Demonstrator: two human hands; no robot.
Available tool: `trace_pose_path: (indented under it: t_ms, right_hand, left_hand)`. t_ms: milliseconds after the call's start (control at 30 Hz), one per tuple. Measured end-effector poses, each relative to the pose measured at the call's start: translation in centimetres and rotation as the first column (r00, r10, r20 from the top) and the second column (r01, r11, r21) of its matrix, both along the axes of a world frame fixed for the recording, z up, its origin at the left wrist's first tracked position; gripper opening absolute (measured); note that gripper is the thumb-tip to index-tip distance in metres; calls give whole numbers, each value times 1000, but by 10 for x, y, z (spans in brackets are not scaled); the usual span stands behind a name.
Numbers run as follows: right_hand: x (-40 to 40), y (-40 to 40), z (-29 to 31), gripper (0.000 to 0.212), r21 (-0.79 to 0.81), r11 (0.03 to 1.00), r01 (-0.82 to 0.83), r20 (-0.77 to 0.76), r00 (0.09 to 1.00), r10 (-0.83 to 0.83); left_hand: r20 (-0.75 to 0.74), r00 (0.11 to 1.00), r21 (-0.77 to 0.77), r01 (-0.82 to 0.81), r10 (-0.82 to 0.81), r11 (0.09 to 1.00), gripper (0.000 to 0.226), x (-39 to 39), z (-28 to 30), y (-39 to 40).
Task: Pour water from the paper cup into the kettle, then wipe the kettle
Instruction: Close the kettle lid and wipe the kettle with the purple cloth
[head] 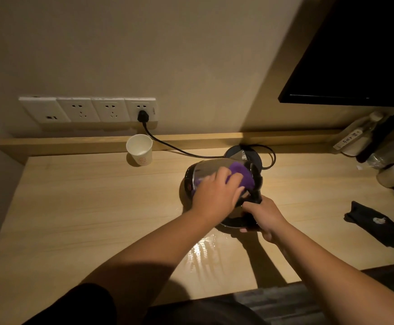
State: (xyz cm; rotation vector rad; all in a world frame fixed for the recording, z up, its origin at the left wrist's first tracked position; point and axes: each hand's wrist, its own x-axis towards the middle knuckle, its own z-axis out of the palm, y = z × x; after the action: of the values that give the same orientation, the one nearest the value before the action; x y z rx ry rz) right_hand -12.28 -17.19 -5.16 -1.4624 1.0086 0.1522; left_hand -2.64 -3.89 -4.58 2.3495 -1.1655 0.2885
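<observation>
On a wooden desk, the left hand [217,195] presses a purple cloth [241,173] against a tilted steel kettle [205,171] whose handle the right hand [265,215] grips, while the paper cup [139,150] stands upright near the back ledge, well apart.

Paper cup [139,149] on table [78,207], left of kettle [211,171]

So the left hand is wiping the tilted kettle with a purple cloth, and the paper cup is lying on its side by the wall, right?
Not quite: the head view shows the paper cup standing upright by the wall, not on its side. The rest holds: the left hand wipes the tilted kettle with the purple cloth.
</observation>
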Motion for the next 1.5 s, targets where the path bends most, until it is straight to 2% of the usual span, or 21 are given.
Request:
trace_pose_path:
  t_ms: [167,333,433,533,633,733,867,1167,1300,1400,1500]
  right_hand:
    - [5,2,5,14,27,1000,12,4,1000,-13]
    - [3,-2,5,14,151,986,71,-24,997,-68]
    - [5,-5,8,11,100,992,71,-27,997,-69]
    - [9,-7,12,9,82,992,95,-38,995,-92]
    - [10,-6,13,10,104,987,120,-55,992,-115]
    - [14,-2,13,9,110,985,130,-58,991,-124]
    - [20,1,16,8,188,965,182,-64,983,-172]
    - [15,7,7,6,198,959,204,-112,976,-185]
    - [20,7,11,10,161,964,213,-70,977,-204]
    - [23,3,18,9,154,967,205,-42,979,-201]
    - [22,3,21,10,163,972,167,-13,986,-167]
  left_hand:
    - [56,996,2,75,-75,997,29,2,-2,-1]
    - [-22,998,61,-63,65,996,29,20,-33,43]
    - [-64,988,161,-130,142,978,26,27,-47,64]
    - [-92,980,168,-157,174,973,21,28,-41,59]
    - [-72,991,84,-110,116,990,23,23,-23,38]
    - [6,999,39,40,-41,998,29,13,-1,4]
    - [75,984,143,150,-162,978,42,8,9,-14]
    - [40,983,275,162,-180,948,61,4,-33,62]
    - [5,992,281,123,-130,952,47,3,-34,73]
    - [-35,993,219,122,-117,968,37,3,-24,65]
    - [-37,993,153,120,-115,981,37,6,-5,40]
